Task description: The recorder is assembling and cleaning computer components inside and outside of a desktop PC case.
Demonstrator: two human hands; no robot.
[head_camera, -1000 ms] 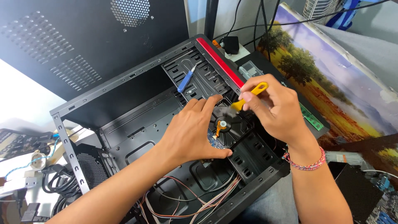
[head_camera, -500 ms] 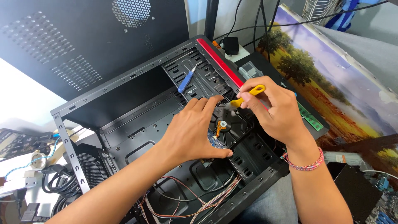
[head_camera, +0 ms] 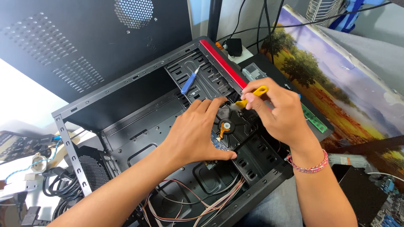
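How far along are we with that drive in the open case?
Looks done: the hard drive already sits in the bay of the open black case. In hand: the left hand steadies the drive while the right hand works a yellow-handled screwdriver at its upper edge. Left: the loose cable bundle lies unconnected, and a blue-handled screwdriver rests inside the case.

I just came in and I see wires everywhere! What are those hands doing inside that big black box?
A person is working inside an open black computer case lying on its side. The left hand presses down on a hard drive in the case, while the right hand grips a yellow-handled screwdriver pointed at the drive's edge. A blue screwdriver lies loose in the case, and thin wires bunch at the near end.
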